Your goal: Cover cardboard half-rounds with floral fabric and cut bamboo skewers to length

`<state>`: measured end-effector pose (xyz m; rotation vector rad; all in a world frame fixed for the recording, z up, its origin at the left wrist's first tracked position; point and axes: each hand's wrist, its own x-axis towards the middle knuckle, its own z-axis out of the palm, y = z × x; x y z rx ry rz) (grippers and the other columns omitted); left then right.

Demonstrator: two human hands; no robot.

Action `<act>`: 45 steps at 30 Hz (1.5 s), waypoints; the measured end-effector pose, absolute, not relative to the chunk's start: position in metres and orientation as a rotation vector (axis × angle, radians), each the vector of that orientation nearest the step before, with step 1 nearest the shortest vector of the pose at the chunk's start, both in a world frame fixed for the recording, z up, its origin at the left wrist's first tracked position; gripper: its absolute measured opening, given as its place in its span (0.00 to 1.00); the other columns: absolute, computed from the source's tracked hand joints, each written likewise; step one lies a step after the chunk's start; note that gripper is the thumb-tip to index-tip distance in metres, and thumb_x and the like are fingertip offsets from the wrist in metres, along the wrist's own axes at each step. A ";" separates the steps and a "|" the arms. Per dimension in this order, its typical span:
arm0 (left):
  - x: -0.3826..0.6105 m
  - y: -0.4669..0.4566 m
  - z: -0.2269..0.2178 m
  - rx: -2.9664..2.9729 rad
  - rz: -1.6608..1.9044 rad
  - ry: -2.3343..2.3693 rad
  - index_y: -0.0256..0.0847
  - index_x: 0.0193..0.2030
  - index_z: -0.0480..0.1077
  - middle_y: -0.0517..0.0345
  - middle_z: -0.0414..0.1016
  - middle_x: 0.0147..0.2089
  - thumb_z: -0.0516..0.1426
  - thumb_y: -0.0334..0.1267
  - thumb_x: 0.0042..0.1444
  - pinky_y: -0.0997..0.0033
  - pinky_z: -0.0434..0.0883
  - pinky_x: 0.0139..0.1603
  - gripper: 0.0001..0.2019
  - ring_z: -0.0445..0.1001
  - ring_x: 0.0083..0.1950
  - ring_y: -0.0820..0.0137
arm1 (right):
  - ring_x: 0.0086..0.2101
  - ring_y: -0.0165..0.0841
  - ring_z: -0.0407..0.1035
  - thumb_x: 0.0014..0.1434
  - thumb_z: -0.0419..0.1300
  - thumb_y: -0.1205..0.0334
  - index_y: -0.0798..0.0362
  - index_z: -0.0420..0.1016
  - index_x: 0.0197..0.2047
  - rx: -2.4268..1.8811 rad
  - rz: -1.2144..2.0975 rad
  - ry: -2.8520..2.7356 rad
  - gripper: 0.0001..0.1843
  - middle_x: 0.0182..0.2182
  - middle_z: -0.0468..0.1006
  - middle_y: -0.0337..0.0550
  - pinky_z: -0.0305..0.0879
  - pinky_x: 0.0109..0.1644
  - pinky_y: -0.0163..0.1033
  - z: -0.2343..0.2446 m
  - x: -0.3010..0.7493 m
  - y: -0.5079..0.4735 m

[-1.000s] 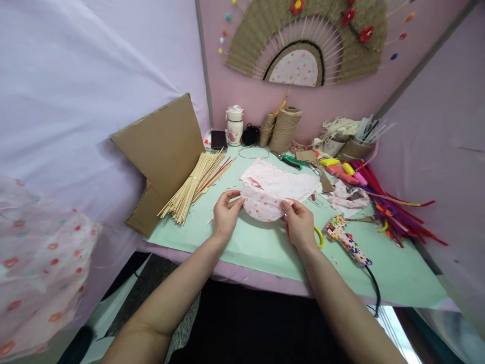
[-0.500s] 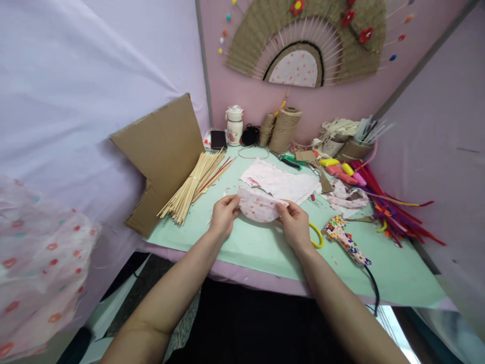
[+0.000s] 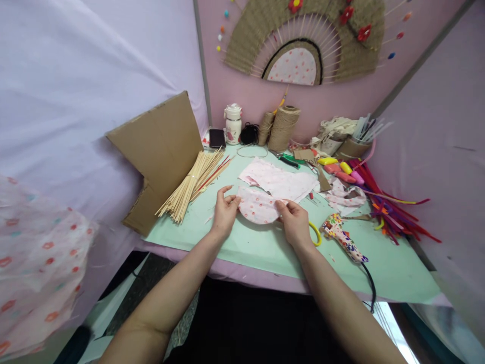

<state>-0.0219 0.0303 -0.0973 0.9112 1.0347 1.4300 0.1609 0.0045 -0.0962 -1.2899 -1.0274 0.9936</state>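
Both left hand and right hand: fingers pinching dotted cloth | larger fabric beyond | yellow loop, glue gun rightward

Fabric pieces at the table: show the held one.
The half-round piece between left hand and right hand; the larger sheet and scraps lie unheld.

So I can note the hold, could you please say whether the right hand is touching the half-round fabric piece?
Touching: in the head view, the right hand has its thumb laid on the right end of the half-round fabric piece.
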 end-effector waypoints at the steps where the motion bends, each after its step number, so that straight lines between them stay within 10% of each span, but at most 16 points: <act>1: -0.022 0.030 -0.096 0.901 1.427 1.021 0.45 0.54 0.60 0.63 0.71 0.34 0.62 0.41 0.49 0.76 0.68 0.32 0.26 0.71 0.32 0.75 | 0.23 0.27 0.61 0.51 0.63 0.46 0.55 0.75 0.33 -1.290 0.994 -1.022 0.19 0.22 0.71 0.35 0.61 0.27 0.32 -0.096 0.161 0.004; 11: -0.019 0.033 -0.082 0.725 1.234 0.771 0.33 0.39 0.74 0.48 0.80 0.37 0.66 0.45 0.44 0.62 0.70 0.48 0.19 0.78 0.41 0.62 | 0.24 0.30 0.66 0.49 0.65 0.46 0.55 0.76 0.35 -1.246 1.134 -1.015 0.20 0.23 0.73 0.36 0.66 0.29 0.35 -0.095 0.155 0.001; 22: -0.021 0.029 -0.081 0.688 1.255 0.652 0.37 0.44 0.71 0.48 0.79 0.44 0.67 0.46 0.44 0.60 0.70 0.52 0.23 0.77 0.47 0.61 | 0.26 0.30 0.66 0.52 0.62 0.46 0.55 0.75 0.38 -1.210 1.007 -1.004 0.20 0.25 0.73 0.36 0.65 0.30 0.34 -0.099 0.153 -0.001; 41: -0.030 0.055 -0.060 0.752 1.163 0.816 0.35 0.35 0.74 0.55 0.78 0.32 0.64 0.41 0.49 0.75 0.71 0.33 0.11 0.74 0.30 0.74 | 0.37 0.34 0.75 0.52 0.65 0.54 0.52 0.73 0.44 -1.056 1.141 -1.740 0.17 0.39 0.79 0.43 0.71 0.38 0.37 -0.079 0.145 -0.020; 45: -0.038 0.069 -0.055 0.937 1.084 1.000 0.35 0.32 0.73 0.55 0.77 0.28 0.65 0.46 0.46 0.74 0.68 0.29 0.15 0.72 0.26 0.74 | 0.39 0.36 0.74 0.61 0.56 0.57 0.51 0.72 0.46 -1.403 0.690 -1.939 0.11 0.39 0.80 0.44 0.67 0.43 0.40 -0.069 0.168 -0.027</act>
